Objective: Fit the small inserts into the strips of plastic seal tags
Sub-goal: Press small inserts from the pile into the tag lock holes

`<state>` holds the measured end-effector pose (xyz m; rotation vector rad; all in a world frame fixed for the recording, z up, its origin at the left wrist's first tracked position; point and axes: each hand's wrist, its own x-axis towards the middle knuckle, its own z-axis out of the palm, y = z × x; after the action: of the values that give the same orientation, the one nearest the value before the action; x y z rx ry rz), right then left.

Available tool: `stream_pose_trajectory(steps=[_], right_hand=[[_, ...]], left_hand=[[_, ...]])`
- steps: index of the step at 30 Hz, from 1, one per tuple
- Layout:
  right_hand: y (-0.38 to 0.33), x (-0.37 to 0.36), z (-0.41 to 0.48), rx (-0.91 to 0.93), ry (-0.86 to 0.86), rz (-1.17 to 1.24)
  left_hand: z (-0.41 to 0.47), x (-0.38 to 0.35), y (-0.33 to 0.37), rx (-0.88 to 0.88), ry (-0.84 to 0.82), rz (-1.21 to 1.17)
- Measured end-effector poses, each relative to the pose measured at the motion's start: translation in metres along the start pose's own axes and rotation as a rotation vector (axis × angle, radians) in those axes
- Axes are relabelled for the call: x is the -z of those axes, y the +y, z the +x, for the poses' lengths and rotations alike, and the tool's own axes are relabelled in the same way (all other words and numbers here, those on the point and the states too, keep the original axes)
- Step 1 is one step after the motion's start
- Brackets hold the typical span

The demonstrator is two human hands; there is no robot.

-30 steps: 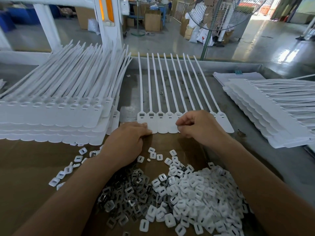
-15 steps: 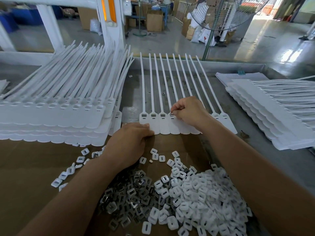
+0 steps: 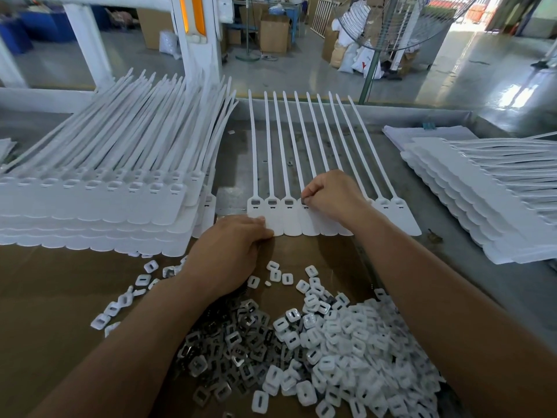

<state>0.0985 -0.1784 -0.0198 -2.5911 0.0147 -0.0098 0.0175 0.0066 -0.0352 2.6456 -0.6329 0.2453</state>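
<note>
A strip of white plastic seal tags [image 3: 291, 220] lies flat ahead of me, tails pointing away. Its three leftmost tag heads show dark inserts in their windows. My right hand [image 3: 330, 196] is curled over the fourth tag head, fingertips pinching a small insert at the window; the insert is mostly hidden. My left hand [image 3: 229, 251] rests on the near left edge of the strip, fingers holding it down. A heap of small inserts [image 3: 331, 357], white ones on the right and grey metal ones on the left, covers the brown cardboard [image 3: 45, 297] in front of me.
A tall stack of tag strips [image 3: 90, 203] stands at the left. Another stack of strips [image 3: 482, 200] lies at the right on the grey table [image 3: 452, 267]. Loose inserts [image 3: 120, 303] are scattered left of the heap. A fan [image 3: 391, 22] stands beyond the table.
My right hand moved away from the near edge of the strip up to the tag heads and now sits at the fourth window. My left hand stayed on the strip's near left edge.
</note>
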Motion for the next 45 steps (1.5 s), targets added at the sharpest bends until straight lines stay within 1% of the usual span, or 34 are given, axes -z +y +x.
stream_pose_trajectory(steps=[5,18,24,30,37,45], right_hand=[[0.002,0.001,0.0,-0.009,0.056,0.024],[0.0,0.003,-0.008,0.012,0.027,0.05],[-0.006,0.017,-0.033,0.109,-0.01,0.108],[-0.019,0.028,-0.08,0.237,-0.15,0.158],[-0.038,0.019,-0.118,0.375,-0.42,0.056],[-0.05,0.01,-0.13,0.567,-0.571,0.02]], left_hand=[[0.001,0.0,0.001,0.003,0.0,0.0],[0.002,-0.001,0.001,0.005,-0.005,-0.009],[0.002,-0.002,-0.001,0.012,-0.002,-0.004],[0.002,-0.002,-0.001,0.033,-0.027,0.013],[0.002,-0.003,-0.001,0.029,-0.012,-0.003],[0.002,-0.003,0.0,0.023,0.012,0.008]])
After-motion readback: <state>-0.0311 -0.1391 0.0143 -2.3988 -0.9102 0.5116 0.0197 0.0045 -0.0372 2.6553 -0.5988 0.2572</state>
